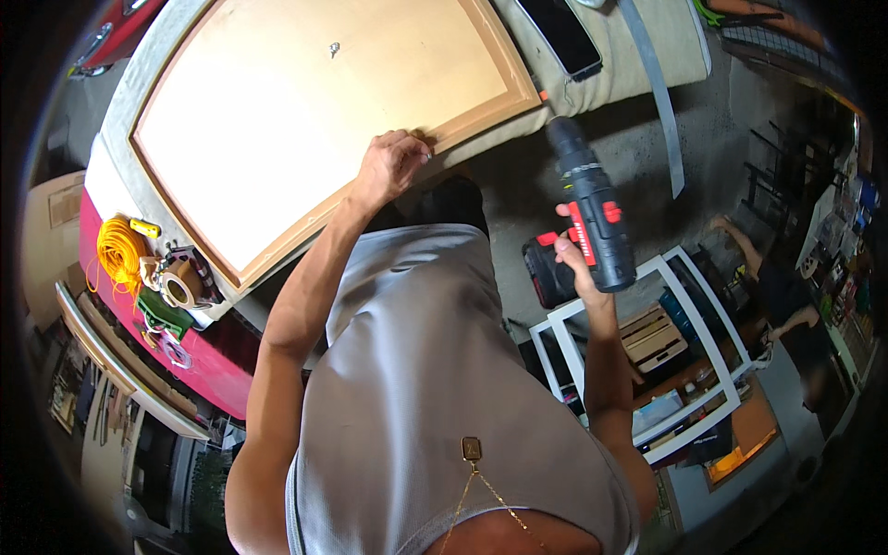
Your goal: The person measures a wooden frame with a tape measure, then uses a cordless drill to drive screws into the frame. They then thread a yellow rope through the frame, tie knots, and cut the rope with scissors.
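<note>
My right hand (581, 264) is closed round the grip of a black and red cordless drill (597, 217), held up off the table with its chuck pointing away from me. My left hand (393, 166) rests at the near edge of a wooden frame (476, 117) with a pale flat panel (277, 120) inside it. Its fingers are pinched together. A tiny shiny bit shows at the fingertips, too small to name. Some small metal pieces (334, 50) lie in a little heap on the panel.
A phone (560, 37) and a grey strap (655, 88) lie on the cloth-covered table at right. An orange cord coil (122, 252) and a tape roll (180, 285) sit at left. White frames (652, 277) stand at lower right. Another person (786, 305) is at far right.
</note>
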Demonstrator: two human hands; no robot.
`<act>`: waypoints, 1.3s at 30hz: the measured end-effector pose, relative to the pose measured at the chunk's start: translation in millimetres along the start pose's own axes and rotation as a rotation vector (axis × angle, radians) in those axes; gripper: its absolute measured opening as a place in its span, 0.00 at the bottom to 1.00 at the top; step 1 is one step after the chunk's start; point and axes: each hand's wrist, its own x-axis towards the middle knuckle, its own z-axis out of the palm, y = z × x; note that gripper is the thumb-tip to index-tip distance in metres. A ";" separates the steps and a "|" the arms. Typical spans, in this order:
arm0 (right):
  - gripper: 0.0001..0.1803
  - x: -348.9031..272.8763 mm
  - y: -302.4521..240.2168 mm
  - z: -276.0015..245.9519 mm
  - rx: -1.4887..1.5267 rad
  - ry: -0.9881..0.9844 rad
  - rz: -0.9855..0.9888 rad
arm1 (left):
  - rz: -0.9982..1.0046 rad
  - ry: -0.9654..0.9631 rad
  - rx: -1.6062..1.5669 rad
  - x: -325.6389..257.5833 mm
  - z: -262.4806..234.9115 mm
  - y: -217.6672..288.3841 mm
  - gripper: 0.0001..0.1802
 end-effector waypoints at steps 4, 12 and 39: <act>0.19 -27.6 20.2 23.7 -0.050 0.000 0.139 | 0.007 -0.020 0.054 2.7 0.5 6.5 0.04; 0.24 -36.4 -1.1 42.5 -0.041 -0.068 -0.068 | -0.116 -0.140 0.065 13.8 -7.5 17.7 0.04; 0.22 -24.5 -36.6 48.9 -0.160 -0.136 0.110 | -0.056 -0.202 0.103 15.1 -10.2 13.4 0.05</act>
